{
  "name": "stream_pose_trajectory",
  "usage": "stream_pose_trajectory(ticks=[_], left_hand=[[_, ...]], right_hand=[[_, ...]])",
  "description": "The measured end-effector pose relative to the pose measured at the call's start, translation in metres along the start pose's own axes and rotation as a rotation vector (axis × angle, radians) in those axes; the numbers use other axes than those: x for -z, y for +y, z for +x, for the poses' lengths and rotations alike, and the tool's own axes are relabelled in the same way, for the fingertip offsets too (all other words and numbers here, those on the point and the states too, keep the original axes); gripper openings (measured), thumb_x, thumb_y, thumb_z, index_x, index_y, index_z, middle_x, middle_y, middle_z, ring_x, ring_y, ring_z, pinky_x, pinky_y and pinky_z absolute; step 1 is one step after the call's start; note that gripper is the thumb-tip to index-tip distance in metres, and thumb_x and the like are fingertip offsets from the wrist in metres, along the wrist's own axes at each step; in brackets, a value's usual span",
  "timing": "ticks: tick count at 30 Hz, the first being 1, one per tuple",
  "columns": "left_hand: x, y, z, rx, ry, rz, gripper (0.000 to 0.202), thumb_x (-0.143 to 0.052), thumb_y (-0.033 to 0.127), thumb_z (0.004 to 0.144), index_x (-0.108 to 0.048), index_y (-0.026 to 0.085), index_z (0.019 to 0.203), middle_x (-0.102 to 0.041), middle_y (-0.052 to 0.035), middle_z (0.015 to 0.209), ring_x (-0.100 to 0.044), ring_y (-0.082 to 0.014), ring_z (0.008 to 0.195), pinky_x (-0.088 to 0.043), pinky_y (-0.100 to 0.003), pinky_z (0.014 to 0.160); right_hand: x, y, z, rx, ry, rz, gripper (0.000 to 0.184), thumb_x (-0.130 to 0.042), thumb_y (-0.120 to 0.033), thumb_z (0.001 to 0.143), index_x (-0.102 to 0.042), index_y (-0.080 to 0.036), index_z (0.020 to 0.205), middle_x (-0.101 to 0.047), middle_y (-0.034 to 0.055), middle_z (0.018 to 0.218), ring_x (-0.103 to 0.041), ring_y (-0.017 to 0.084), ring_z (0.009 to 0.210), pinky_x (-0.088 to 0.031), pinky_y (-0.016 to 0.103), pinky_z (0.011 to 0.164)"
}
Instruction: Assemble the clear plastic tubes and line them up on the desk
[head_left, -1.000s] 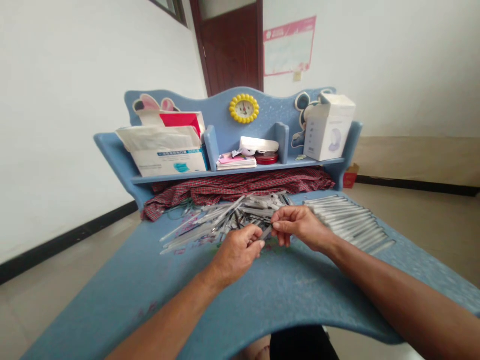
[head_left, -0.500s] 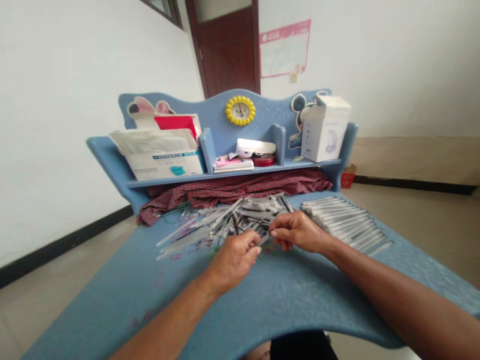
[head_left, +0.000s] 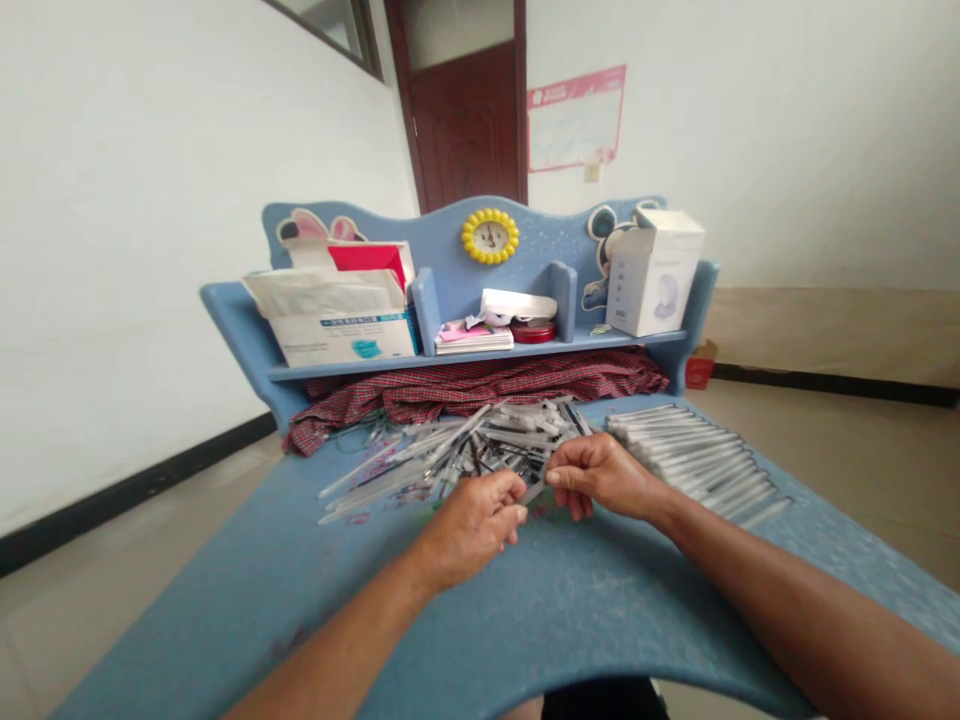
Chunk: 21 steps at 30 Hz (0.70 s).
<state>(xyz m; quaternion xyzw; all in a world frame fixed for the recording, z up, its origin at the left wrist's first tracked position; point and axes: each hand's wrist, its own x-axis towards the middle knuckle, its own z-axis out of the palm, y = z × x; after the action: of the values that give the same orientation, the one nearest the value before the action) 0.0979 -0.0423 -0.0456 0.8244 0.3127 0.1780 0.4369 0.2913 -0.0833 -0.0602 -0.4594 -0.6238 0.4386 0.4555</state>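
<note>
My left hand (head_left: 475,523) and my right hand (head_left: 600,473) meet over the blue desk (head_left: 540,600), fingertips pinched together on one thin grey pen-like tube (head_left: 534,490) between them. Just beyond the hands lies a loose heap of grey tubes and small parts (head_left: 457,448). To the right of my right hand, a neat row of the same tubes (head_left: 697,455) lies side by side on the desk.
A red checked cloth (head_left: 480,385) is bunched under the desk's shelf (head_left: 480,350). On the shelf stand a box of masks (head_left: 345,330), papers, a red tin (head_left: 534,331) and a white carton (head_left: 654,272). A yellow clock (head_left: 489,236) sits on the backboard; a door (head_left: 465,125) stands behind.
The hands stay pinched on the tube with only small finger shifts. The head camera has tilted a little, so the desk sits slightly lower in view.
</note>
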Motion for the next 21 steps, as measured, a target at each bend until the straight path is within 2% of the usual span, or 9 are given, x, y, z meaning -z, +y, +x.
stream_pose_trajectory(ticks=[11, 13, 16, 18, 21], left_hand=[[-0.0014, -0.0042, -0.0008, -0.172, 0.047, 0.33, 0.006, -0.044, 0.017, 0.077, -0.047, 0.02, 0.074, -0.053, 0.0038, 0.058, -0.052, -0.0118, 0.056, -0.037, -0.021, 0.054], [-0.0012, -0.004, -0.0008, -0.174, 0.053, 0.338, 0.006, -0.044, 0.017, 0.077, -0.047, 0.02, 0.073, -0.053, 0.0038, 0.058, -0.052, -0.0118, 0.055, -0.037, -0.021, 0.053], [-0.0012, -0.0046, -0.0007, -0.182, 0.064, 0.348, 0.006, -0.044, 0.016, 0.077, -0.048, 0.02, 0.074, -0.052, 0.0039, 0.057, -0.051, -0.0119, 0.054, -0.036, -0.021, 0.053], [-0.0014, -0.0047, -0.0008, -0.198, 0.06, 0.361, 0.006, -0.045, 0.016, 0.076, -0.048, 0.02, 0.074, -0.052, 0.0038, 0.057, -0.051, -0.012, 0.055, -0.036, -0.022, 0.054], [-0.0019, -0.004, -0.0013, -0.216, 0.056, 0.382, 0.006, -0.045, 0.016, 0.076, -0.047, 0.02, 0.073, -0.051, 0.0034, 0.058, -0.051, -0.0125, 0.056, -0.036, -0.022, 0.056]], right_hand=[[0.0007, 0.0009, 0.0004, 0.056, -0.02, -0.324, 0.05, -0.041, -0.054, 0.084, -0.048, -0.015, 0.053, -0.048, -0.0021, 0.044, -0.044, 0.006, 0.033, -0.029, 0.016, 0.033], [0.0025, -0.0009, 0.0003, 0.046, -0.01, -0.311, 0.048, -0.042, -0.054, 0.083, -0.051, -0.014, 0.058, -0.05, -0.0016, 0.047, -0.046, 0.006, 0.035, -0.031, 0.016, 0.034], [0.0026, -0.0014, -0.0001, 0.045, -0.046, -0.253, 0.04, -0.053, -0.053, 0.077, -0.054, -0.015, 0.065, -0.05, -0.0032, 0.049, -0.048, 0.007, 0.038, -0.033, 0.017, 0.036], [0.0013, 0.0, -0.0004, 0.048, -0.077, -0.242, 0.039, -0.055, -0.052, 0.076, -0.053, -0.015, 0.062, -0.048, -0.0037, 0.048, -0.047, 0.007, 0.038, -0.033, 0.017, 0.036], [-0.0002, 0.0024, -0.0009, 0.034, -0.078, -0.297, 0.046, -0.049, -0.054, 0.079, -0.048, -0.015, 0.054, -0.048, -0.0025, 0.045, -0.045, 0.007, 0.034, -0.03, 0.017, 0.034]])
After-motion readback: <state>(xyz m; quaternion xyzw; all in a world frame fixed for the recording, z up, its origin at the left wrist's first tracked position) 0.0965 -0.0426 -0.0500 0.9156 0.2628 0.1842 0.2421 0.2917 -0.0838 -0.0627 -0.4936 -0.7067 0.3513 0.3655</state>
